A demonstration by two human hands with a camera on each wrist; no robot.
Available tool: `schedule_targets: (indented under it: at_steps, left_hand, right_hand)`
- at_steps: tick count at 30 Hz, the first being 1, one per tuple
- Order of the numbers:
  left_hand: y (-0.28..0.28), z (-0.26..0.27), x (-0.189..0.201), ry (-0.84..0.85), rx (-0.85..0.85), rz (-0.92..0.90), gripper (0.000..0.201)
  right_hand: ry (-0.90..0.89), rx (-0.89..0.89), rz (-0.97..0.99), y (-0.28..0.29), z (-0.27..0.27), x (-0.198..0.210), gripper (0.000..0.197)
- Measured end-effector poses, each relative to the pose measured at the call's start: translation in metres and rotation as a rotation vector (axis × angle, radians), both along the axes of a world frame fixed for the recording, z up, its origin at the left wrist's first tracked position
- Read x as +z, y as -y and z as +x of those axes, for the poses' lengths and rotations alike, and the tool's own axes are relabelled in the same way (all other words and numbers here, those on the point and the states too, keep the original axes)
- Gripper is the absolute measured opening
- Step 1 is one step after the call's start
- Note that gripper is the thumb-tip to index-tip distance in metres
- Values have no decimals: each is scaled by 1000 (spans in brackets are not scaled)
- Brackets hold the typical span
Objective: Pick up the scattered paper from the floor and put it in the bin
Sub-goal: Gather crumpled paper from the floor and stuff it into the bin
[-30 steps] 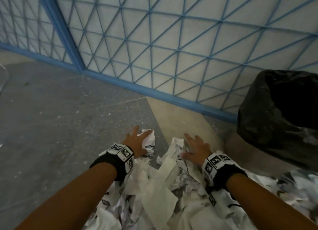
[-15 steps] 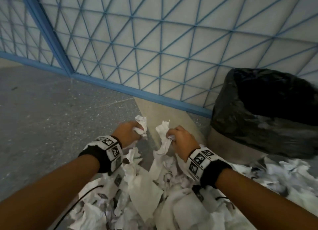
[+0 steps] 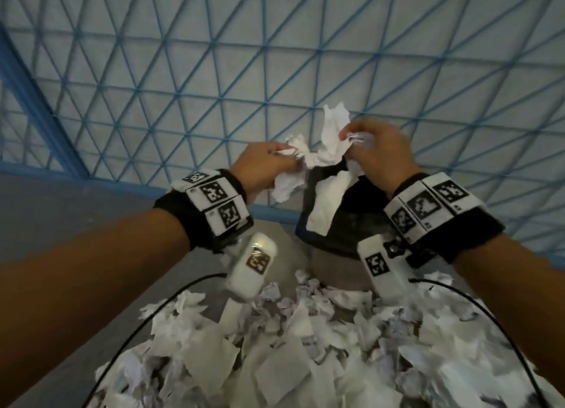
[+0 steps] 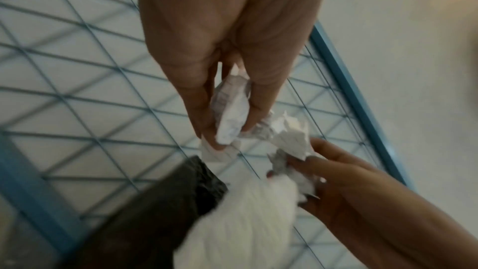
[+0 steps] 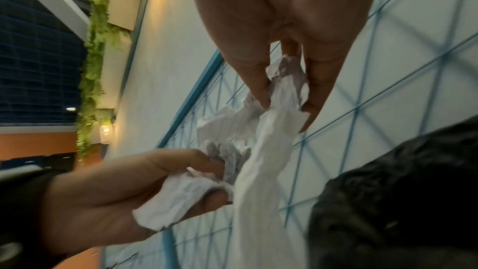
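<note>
Both hands are raised over the bin [image 3: 351,227], a container lined with a black bag [image 5: 401,191]. My left hand [image 3: 284,160] pinches a wad of crumpled white paper [image 4: 230,118] between thumb and fingers. My right hand [image 3: 351,138] grips another crumpled bunch [image 5: 284,89], from which a long strip [image 3: 324,206] hangs down across the bin's mouth. The two bunches touch between the hands. A large heap of torn and crumpled paper [image 3: 290,346] covers the floor below my forearms.
A wall panel with a blue triangular grid [image 3: 214,71] stands just behind the bin, with a blue base rail [image 3: 91,175]. Grey floor [image 3: 76,218] lies to the left. Black cables [image 3: 146,313] run from the wrist cameras over the heap.
Both hands closed on paper in the heap, then lifted it up and to the right until it hangs over the bin's mouth. The head view has turned toward the bin.
</note>
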State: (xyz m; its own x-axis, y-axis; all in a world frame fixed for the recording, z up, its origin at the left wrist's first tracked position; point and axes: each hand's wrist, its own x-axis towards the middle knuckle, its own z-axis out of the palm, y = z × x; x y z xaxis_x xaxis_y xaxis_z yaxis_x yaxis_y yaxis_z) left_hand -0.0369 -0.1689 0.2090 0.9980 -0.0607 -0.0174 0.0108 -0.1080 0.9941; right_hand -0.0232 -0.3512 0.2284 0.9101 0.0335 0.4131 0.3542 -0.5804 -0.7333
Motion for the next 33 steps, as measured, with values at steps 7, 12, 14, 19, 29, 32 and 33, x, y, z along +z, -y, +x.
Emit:
schedule_targets:
  at_steps: [7,12,14,19,29,32,33]
  left_hand:
    - [106,25,-4,-62,-159,58,50]
    - [97,28,-7,-24,-134,295,80]
    - [80,28,-8,16,-89,264,67]
    - [29,14,-20,118,36,94,44]
    - [-69,-22,-179,-395,-360,1094,55]
    - [-75,-34,-215,-546,-433,1118,81]
    - [-76,-37,-227,-569,-436,1124,87]
  right_hand:
    - [-22,-335,15,57,22,-22,26]
    - [-356,-166,-195,60,30,-44,38]
    - [-408,-109,-200,55,32,-47,42]
    - [-19,-112,-242,15,6,-47,28]
    - [-504,403,-789,-64,-51,-202,30]
    - [-635,309,-923,-63,-33,-234,41]
    - [-667,275,-920,-61,-26,-241,45]
